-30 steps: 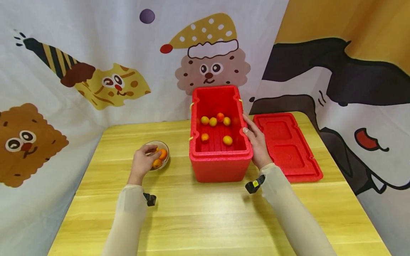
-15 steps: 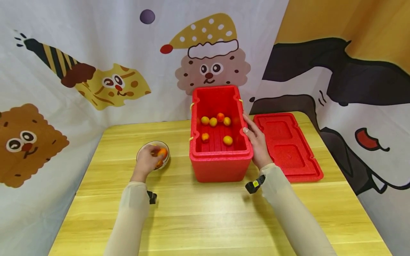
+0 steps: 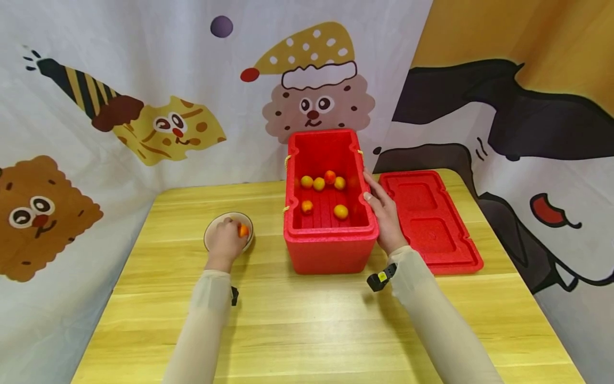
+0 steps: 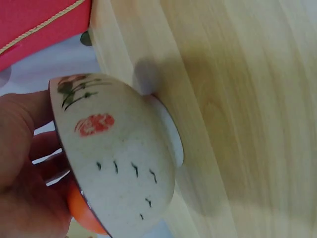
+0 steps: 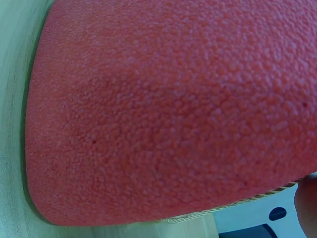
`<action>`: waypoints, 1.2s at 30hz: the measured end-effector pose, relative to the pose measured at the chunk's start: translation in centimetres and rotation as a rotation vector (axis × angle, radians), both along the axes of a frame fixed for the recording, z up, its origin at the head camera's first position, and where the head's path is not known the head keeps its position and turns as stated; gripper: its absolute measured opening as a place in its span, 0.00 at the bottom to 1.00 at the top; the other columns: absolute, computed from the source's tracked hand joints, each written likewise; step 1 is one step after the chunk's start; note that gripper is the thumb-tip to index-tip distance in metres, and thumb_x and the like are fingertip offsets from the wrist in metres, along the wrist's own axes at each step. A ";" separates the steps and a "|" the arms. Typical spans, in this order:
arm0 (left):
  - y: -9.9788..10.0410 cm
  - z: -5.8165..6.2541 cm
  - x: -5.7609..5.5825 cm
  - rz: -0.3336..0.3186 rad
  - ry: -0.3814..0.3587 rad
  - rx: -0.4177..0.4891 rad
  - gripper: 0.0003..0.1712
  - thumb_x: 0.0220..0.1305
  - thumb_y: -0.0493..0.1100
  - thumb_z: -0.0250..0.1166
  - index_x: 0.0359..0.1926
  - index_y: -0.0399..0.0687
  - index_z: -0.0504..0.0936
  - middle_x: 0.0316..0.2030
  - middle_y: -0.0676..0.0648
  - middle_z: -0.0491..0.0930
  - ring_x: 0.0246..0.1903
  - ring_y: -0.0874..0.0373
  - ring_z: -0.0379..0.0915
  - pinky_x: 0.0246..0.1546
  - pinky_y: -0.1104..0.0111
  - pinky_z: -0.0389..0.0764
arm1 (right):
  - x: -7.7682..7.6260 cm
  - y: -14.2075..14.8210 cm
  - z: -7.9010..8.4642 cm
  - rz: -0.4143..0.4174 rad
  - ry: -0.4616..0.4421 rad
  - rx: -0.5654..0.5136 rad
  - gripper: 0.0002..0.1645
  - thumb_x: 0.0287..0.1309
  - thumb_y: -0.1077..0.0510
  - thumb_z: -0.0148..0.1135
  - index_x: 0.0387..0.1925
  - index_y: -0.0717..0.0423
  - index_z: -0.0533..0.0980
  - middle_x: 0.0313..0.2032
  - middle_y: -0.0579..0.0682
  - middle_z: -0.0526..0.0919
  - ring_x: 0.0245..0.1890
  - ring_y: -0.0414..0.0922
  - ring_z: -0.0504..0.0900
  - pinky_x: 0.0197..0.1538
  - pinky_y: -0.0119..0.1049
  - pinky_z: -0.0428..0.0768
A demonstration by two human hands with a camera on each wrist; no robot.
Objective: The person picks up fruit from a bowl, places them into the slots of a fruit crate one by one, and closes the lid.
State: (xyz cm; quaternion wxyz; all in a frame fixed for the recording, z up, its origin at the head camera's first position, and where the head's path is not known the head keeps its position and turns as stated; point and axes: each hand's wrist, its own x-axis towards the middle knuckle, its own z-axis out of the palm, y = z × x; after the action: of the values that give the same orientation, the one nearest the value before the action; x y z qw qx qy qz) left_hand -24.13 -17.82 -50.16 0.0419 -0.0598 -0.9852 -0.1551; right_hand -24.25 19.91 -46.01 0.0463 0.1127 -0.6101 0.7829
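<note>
My left hand [image 3: 227, 240] reaches into the small painted bowl [image 4: 119, 148], its fingers down inside the rim. An orange-coloured round fruit [image 3: 243, 231] shows beside these fingers; whether they grip any fruit is hidden. In the left wrist view, the same fruit [image 4: 85, 210] peeks out between hand and rim. My right hand [image 3: 386, 216] rests along the outer right side of the red foam box [image 3: 331, 250], thumb at its top edge and fingers fairly straight. Inside the box lie several yellow and orange fruits [image 3: 341, 212]. The box wall [image 5: 163, 119] fills most of the right wrist view.
To the right of the box, a red lid [image 3: 434, 224] lies flat on the wooden table [image 3: 307, 325]. Thin yellow cord [image 3: 287, 160] runs at the box's sides. A cloth with cartoon prints [image 3: 158, 48] hangs behind the table.
My left hand has shifted right and deeper over the bowl, covering fruit that showed earlier. My right hand and the box have stayed in place.
</note>
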 end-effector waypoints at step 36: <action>-1.4 1.6 0.1 0.131 0.025 0.689 0.22 0.61 0.33 0.69 0.54 0.26 0.77 0.51 0.34 0.72 0.53 0.41 0.74 0.52 0.59 0.78 | 0.0 0.0 -0.2 0.007 0.010 -0.013 0.31 0.72 0.54 0.54 0.73 0.45 0.63 0.73 0.41 0.58 0.71 0.45 0.56 0.62 0.55 0.67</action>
State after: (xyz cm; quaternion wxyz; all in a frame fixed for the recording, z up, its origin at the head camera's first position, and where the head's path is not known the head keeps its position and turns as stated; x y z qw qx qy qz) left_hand -24.06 -19.23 -48.54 0.0816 0.0192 -0.8761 -0.4748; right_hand -24.28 19.88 -46.20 0.0476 0.1185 -0.6045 0.7863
